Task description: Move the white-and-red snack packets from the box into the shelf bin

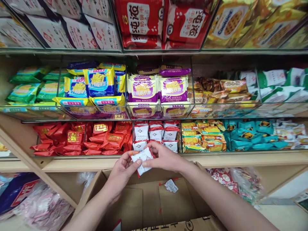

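Note:
Between my two hands is a small white snack packet (143,157) with red edges, held above an open cardboard box (150,195). My left hand (122,171) pinches its left side between thumb and fingers. From the right, my right hand (166,157) grips the same packet, thumb across its front. Just behind it, similar white packets (156,133) stand in stacked columns in a low shelf compartment. Another white packet (171,185) lies inside the box.
Red packets (106,138) fill the compartments to the left; yellow packets (204,136) and teal packets (252,134) lie to the right. A glass-fronted shelf above holds purple soda biscuits (173,91). A wooden ledge (231,160) runs below. Bagged goods (45,203) sit at lower left.

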The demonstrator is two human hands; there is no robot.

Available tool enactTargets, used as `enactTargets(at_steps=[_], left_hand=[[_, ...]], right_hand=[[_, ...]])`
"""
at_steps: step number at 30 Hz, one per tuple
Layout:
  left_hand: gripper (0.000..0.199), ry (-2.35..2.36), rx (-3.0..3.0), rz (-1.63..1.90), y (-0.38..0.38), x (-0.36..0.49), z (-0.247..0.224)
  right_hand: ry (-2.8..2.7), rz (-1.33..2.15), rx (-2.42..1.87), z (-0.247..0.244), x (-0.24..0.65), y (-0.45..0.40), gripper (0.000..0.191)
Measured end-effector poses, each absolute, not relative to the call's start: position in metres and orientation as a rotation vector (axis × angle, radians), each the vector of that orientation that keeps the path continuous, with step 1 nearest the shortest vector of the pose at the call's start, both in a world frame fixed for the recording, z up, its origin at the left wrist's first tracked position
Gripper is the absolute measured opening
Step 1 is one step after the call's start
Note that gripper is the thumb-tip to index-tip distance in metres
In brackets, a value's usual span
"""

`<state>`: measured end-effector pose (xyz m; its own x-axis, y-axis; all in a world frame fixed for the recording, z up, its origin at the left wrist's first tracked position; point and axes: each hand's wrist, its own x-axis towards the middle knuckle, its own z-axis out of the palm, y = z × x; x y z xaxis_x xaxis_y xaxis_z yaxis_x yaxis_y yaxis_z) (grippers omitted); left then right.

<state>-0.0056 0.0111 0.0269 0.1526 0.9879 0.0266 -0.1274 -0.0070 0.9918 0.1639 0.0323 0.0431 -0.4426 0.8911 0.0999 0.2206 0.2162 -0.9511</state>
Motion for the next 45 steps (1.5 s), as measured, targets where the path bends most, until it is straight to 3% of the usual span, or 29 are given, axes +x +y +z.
enactTargets(at_steps=[3, 6, 11, 16, 28, 36, 42, 45], left_hand=[[0.039, 0.999, 1.176, 1.258, 0.010, -0.007, 0.029], [0.036, 1.015, 1.198, 1.246, 0.012, -0.009, 0.029], [0.029, 1.025, 1.523, 0.759, 0.009, -0.008, 0.016], [0.019, 1.058, 1.916, 0.341, -0.004, -0.007, 0.002], [0.031, 1.304, 2.138, -0.326, -0.014, -0.016, -0.006], [0.014, 1.189, 2.079, -0.467, -0.013, -0.019, -0.030], [0.043, 1.375, 2.160, -0.432, -0.005, -0.026, -0.048], [0.048, 1.376, 2.169, -0.425, 0.000, -0.034, -0.059]], right_hand=[[-1.862, 1.190, -1.024, 0.048, 0.165, 0.030, 0.042], [-1.783, 0.746, -0.992, 0.056, 0.176, 0.036, 0.036], [-1.838, -0.004, -1.088, 0.057, 0.203, 0.057, 0.028], [-1.788, 0.135, -1.221, 0.045, 0.210, 0.070, 0.037], [-1.760, 0.113, -1.173, 0.041, 0.206, 0.076, 0.028], [-1.738, -0.009, -1.140, 0.037, 0.200, 0.077, 0.021], [-1.682, -0.112, -1.101, 0.033, 0.196, 0.080, 0.015], [-1.748, -0.177, -1.079, 0.032, 0.196, 0.082, 0.020]])
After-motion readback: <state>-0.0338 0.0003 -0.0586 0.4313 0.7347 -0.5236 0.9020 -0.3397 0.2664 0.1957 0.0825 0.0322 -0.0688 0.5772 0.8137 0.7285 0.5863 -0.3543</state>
